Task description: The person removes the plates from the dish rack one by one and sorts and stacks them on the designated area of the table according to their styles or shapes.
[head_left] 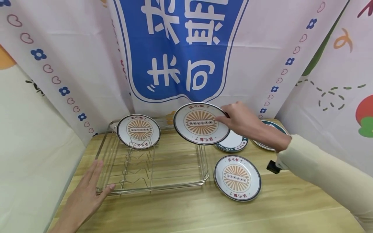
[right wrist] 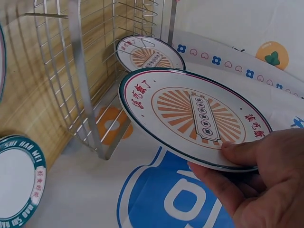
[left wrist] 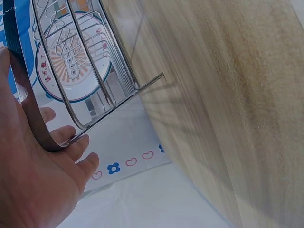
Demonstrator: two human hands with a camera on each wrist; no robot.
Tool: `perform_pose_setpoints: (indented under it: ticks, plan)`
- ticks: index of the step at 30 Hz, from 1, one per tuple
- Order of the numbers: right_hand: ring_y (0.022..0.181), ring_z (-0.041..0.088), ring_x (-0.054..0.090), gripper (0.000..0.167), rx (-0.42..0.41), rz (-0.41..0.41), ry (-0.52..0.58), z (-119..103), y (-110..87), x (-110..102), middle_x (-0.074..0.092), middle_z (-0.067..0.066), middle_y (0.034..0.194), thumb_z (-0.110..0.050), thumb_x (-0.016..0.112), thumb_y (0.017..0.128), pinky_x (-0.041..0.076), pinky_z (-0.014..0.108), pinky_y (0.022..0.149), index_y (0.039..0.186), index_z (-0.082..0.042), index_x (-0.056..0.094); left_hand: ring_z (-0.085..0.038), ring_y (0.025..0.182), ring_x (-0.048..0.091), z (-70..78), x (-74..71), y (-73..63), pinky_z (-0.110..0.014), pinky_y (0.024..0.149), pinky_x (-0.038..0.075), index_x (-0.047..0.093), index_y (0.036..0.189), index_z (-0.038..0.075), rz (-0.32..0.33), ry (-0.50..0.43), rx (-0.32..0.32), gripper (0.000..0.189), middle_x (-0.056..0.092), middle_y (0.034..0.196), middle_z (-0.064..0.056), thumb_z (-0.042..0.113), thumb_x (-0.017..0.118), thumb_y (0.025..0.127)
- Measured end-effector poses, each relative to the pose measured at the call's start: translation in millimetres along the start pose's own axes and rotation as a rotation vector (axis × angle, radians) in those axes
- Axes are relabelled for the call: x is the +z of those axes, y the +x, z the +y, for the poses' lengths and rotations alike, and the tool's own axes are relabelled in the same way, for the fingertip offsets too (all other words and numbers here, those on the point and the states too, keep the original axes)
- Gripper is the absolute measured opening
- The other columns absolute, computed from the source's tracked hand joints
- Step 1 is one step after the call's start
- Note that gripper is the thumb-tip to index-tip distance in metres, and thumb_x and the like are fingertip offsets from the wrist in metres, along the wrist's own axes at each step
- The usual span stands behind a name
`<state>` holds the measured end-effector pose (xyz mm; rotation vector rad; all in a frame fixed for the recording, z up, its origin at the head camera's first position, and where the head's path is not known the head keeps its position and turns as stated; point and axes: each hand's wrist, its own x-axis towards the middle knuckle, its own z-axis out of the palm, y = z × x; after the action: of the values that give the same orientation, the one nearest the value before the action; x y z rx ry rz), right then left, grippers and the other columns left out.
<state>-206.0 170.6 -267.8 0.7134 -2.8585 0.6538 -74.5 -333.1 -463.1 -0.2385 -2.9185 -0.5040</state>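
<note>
My right hand point(head_left: 240, 119) pinches the rim of a white plate point(head_left: 201, 123), thumb on its printed face and fingers beneath. The plate, with an orange sunburst and red characters, is held tilted above the right part of a wire dish rack point(head_left: 175, 184). In the right wrist view, the held plate point(right wrist: 190, 118) shows its dark green rim. A matching plate point(head_left: 139, 131) leans upright in the rack's back left. My left hand point(head_left: 84, 194) rests against the rack's front left corner, fingers extended and thumb spread; the left wrist view shows this hand point(left wrist: 52, 175) at the metal frame.
Another sunburst plate point(head_left: 237, 178) lies on the wooden table point(head_left: 186, 213) right of the rack. Behind it are a green-rimmed plate point(head_left: 233, 142) and, farther right, more plates point(head_left: 274, 127), partly hidden by the right arm. A printed cloth point(head_left: 96, 64) hangs behind the table.
</note>
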Motion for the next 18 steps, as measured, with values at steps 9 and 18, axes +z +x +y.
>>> perform_pose_setpoints:
  ticks: [9, 18]
  plan:
    - [0.051, 0.012, 0.044, 0.037, 0.024, 0.032, -0.100, 29, -37.1, -12, 0.046, -0.002, 0.056, -0.019, 0.077, 0.099, 0.030, 0.023, 0.049, 0.069, -0.011, 0.057, -0.065, 0.141, 0.035, 0.0, 2.6, 2.5, -0.085, 0.100, 0.035, 0.003, 0.172, 0.016, 0.011, 0.008, 0.013, 0.100, 0.005, 0.177, -0.021, 0.047, 0.067, 0.103]
    - [0.051, 0.012, 0.047, 0.031, 0.065, 0.047, -0.088, 60, -65.0, -15, 0.054, -0.002, 0.058, -0.015, 0.083, 0.094, 0.032, 0.023, 0.047, 0.071, -0.008, 0.063, -0.066, 0.141, 0.033, -1.3, 2.3, 2.3, -0.086, 0.097, 0.035, -0.001, 0.172, 0.017, -0.021, 0.017, 0.003, 0.101, 0.000, 0.177, -0.019, 0.048, 0.066, 0.103]
